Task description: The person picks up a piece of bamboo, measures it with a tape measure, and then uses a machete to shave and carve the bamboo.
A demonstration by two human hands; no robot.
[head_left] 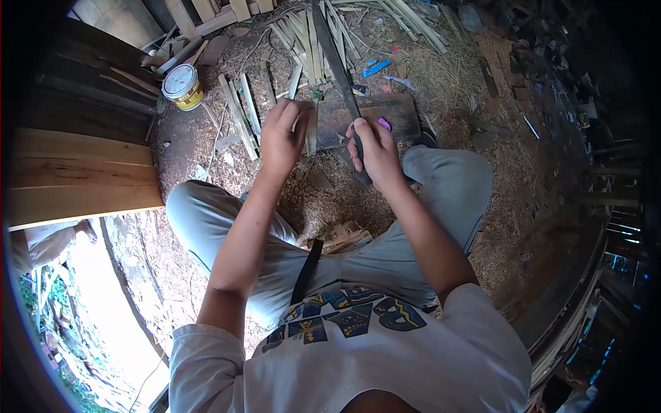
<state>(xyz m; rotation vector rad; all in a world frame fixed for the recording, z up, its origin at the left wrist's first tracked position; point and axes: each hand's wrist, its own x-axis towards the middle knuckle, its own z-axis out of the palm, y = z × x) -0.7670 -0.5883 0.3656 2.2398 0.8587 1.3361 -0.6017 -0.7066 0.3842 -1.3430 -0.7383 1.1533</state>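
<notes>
My right hand (pixel 375 153) is wrapped round the dark handle of a machete (pixel 335 63), whose long blade points up and away from me. My left hand (pixel 282 134) is curled, its fingertips and thumb at a narrow pale wooden strip (pixel 312 131); the exact grip is partly hidden. Strip and blade are both over a dark wooden block (pixel 399 111) on the ground between my knees. A small purple piece (pixel 384 124) lies on the block, right beside my right hand.
Several split strips (pixel 299 45) lie scattered beyond the block. A paint bucket (pixel 182 87) stands at the left, near a plank wall (pixel 82 168). A blue wrapper (pixel 376 68) lies on the shaving-covered ground. Part of another person (pixel 51 244) shows at the lower left.
</notes>
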